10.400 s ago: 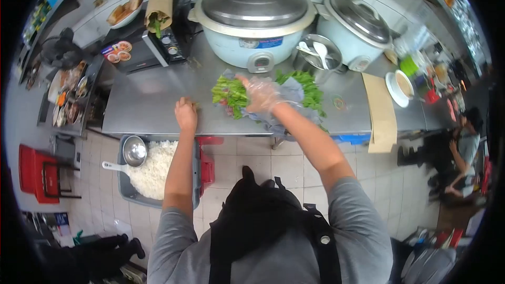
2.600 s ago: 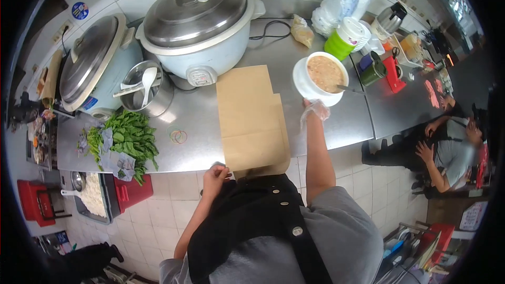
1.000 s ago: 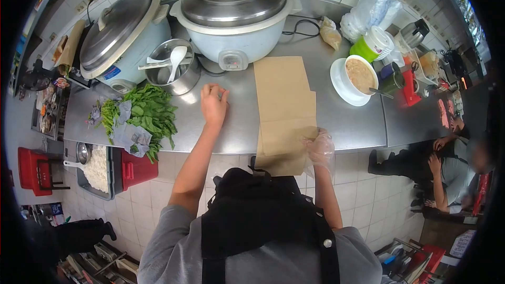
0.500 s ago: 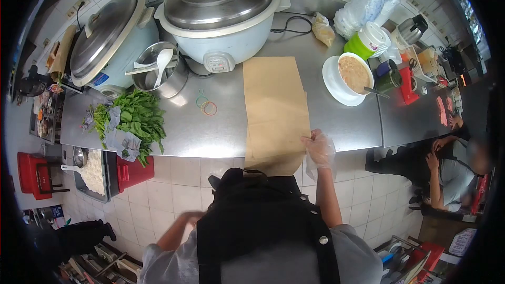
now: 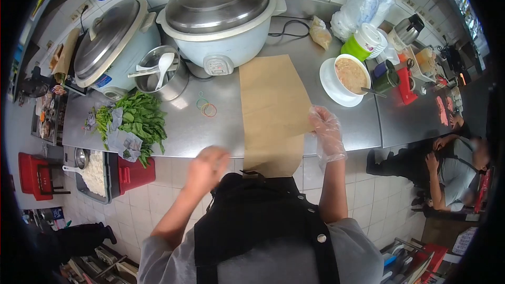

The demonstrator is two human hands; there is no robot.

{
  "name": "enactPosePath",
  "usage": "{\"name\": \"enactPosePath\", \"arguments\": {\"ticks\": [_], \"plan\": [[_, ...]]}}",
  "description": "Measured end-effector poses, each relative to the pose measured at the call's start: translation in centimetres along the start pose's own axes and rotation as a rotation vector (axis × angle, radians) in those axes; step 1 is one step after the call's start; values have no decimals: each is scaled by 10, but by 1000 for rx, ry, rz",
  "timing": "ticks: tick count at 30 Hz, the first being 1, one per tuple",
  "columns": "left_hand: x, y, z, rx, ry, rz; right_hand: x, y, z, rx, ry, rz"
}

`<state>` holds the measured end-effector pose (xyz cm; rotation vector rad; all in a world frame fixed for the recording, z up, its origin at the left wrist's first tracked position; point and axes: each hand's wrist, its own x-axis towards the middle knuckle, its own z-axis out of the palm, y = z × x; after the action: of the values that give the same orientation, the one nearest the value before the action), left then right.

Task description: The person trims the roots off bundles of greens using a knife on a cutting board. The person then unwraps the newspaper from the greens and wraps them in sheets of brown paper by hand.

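A long piece of brown paper (image 5: 273, 110) lies on the steel counter, its near end hanging over the front edge against my apron. My right hand (image 5: 326, 129), in a clear plastic glove, pinches the paper's right edge and lifts it a little. Bare and smeared by motion, my left hand (image 5: 209, 165) hovers at the counter's front edge, left of the paper and apart from it. Its fingers look partly curled, but I cannot make out anything in them. Several coloured rubber bands (image 5: 206, 108) lie on the steel left of the paper.
Two large rice cookers (image 5: 221, 26) stand at the back, with a metal pot (image 5: 173, 81) holding white spoons before them. Leafy greens (image 5: 134, 123) lie at left. A white bowl (image 5: 351, 75) of food with a spoon sits at right. A co-worker (image 5: 447, 163) is at far right.
My left hand has risen from beside my body to the counter's front edge. My right hand has moved slightly up and right, bringing the paper's right edge with it.
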<state>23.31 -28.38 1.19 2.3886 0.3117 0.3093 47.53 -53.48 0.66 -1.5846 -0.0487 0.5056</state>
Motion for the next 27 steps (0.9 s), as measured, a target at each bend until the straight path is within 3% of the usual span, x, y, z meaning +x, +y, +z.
{"name": "enactPosePath", "arguments": {"ticks": [2,5,7,8,10,11,13,14,16,17,19,20,22,26,27], "plan": [[38,55,1,195,80,423,-4,1,12,4,-11,-19],[71,50,52,450,116,496,-11,6,21,26,-78,-135],[87,20,86,274,183,434,-19,5,24,358,-101,39],[88,16,84,277,186,438,-17,25,23,361,-102,34],[85,5,75,105,113,163,-12,85,16,154,-197,-270],[84,5,66,107,113,164,-20,92,22,155,-197,-271],[82,9,41,37,364,256,-33,105,41,-1309,-134,-353],[80,8,31,41,367,255,-33,119,41,-1306,-136,-357],[71,4,15,-196,332,-64,-26,152,40,-1377,25,-536],[70,1,13,-193,333,-68,-19,153,38,-1375,20,-536],[66,-1,10,-666,468,-117,1,149,30,-1365,41,-602],[66,-1,11,-663,469,-115,8,145,26,-1361,41,-605],[64,-1,18,-1044,548,-222,20,134,18,-1282,24,-671],[53,-24,67,-1299,547,-400,17,106,8,-953,30,-518],[48,-27,82,-1329,533,-498,19,112,4,-888,135,-518]]}}
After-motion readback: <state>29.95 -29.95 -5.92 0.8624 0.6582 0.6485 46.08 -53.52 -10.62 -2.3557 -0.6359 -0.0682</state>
